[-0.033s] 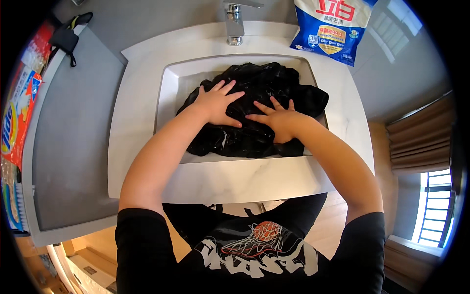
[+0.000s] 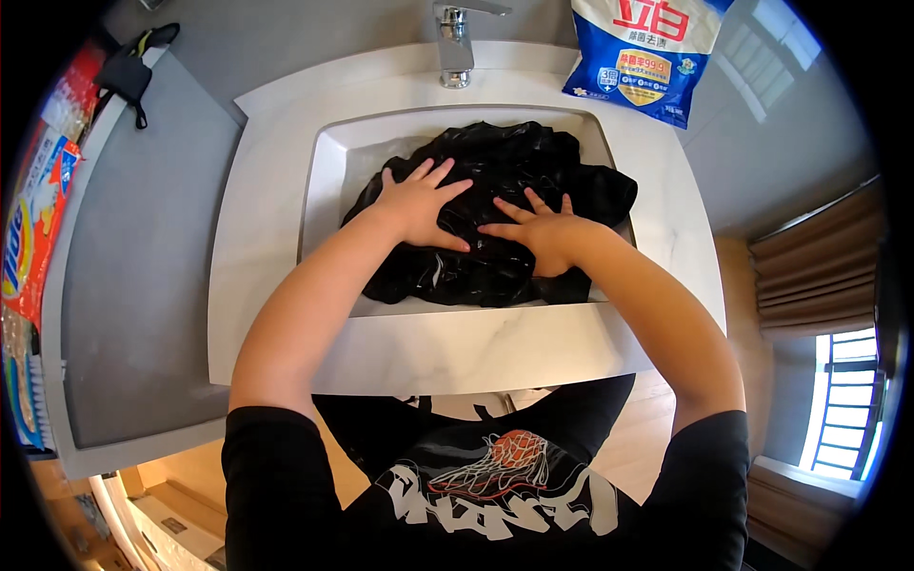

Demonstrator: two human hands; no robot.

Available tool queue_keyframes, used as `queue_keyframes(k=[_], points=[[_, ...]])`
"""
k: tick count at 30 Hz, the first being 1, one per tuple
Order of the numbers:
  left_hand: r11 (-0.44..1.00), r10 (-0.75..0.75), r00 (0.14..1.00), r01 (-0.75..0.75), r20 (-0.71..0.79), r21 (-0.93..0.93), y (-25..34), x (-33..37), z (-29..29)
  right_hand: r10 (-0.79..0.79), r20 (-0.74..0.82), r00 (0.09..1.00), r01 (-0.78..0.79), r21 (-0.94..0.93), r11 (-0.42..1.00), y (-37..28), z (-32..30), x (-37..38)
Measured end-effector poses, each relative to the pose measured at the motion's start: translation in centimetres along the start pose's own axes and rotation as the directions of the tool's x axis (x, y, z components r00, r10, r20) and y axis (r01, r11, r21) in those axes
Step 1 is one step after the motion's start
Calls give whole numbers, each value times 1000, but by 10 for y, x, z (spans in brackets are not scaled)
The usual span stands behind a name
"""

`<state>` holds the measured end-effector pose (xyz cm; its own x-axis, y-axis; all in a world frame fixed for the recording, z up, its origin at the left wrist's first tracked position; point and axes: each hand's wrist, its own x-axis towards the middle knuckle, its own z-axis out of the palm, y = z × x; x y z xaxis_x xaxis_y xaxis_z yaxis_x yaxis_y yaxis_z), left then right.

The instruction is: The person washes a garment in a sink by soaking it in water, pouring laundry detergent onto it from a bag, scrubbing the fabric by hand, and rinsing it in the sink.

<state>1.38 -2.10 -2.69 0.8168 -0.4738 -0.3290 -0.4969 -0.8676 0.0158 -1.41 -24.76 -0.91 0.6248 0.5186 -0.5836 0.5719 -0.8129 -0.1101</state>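
A heap of wet, shiny black cloth (image 2: 519, 152), perhaps a garment, fills most of the white sink (image 2: 327, 176). Part of it laps over the sink's right edge. My left hand (image 2: 417, 207) lies on the left side of the cloth, palm down with fingers spread. On the cloth's right half rests my right hand (image 2: 547, 233), its fingers also stretched apart. Neither hand grips the fabric. The palms and the cloth beneath them are hidden. A small pale mark shows on the cloth below my left hand.
A chrome faucet (image 2: 456, 52) stands behind the sink. At the back right of the marbled white counter (image 2: 476, 352) is a blue and white detergent bag (image 2: 633, 57). A grey panel (image 2: 143, 276) stands to the left, with an orange packet (image 2: 43, 224) and a brush (image 2: 36, 404) beyond it.
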Motion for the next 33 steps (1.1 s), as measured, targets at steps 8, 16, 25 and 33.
queue_keyframes(k=[8,16,25,33], points=[[974,-220,974,222,44,-48,-17,-36,0,-52,-290,956,97,143,985,18,2,-1],[958,-90,991,113,99,-263,-31,-54,13,-14,-178,984,19,26,999,-9,17,26],[946,-8,953,-92,-304,-312,-45,-52,17,-74,-544,836,191,161,968,-27,-4,5],[920,200,973,-228,-118,-319,-36,-52,15,-138,-281,950,229,324,918,-42,31,29]])
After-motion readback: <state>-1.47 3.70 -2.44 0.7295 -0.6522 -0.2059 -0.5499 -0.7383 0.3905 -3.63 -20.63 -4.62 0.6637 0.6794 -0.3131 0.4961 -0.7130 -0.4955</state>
